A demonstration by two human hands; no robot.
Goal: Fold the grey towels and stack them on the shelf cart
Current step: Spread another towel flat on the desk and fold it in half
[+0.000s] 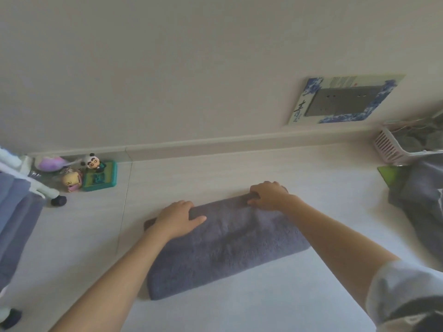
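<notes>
A grey towel (pixel 227 245) lies folded into a long band on the pale floor in the middle of the view. My left hand (pixel 178 218) grips its far edge near the left end, fingers wrapped over the edge and thumb lying on top. My right hand (pixel 269 195) grips the far edge near the right end with curled fingers. At the left edge stands the white shelf cart (pixel 36 185) on dark wheels, with grey towels (pixel 16 212) hanging on it. More loose grey towels (pixel 422 202) are piled at the right edge.
Small toys (pixel 96 173) sit by the wall's skirting at the left, next to the cart wheel (pixel 58 200). A pink basket (pixel 393 147) stands at the right by the wall. A grey socket plate (pixel 345 101) with a blue patterned surround is on the wall.
</notes>
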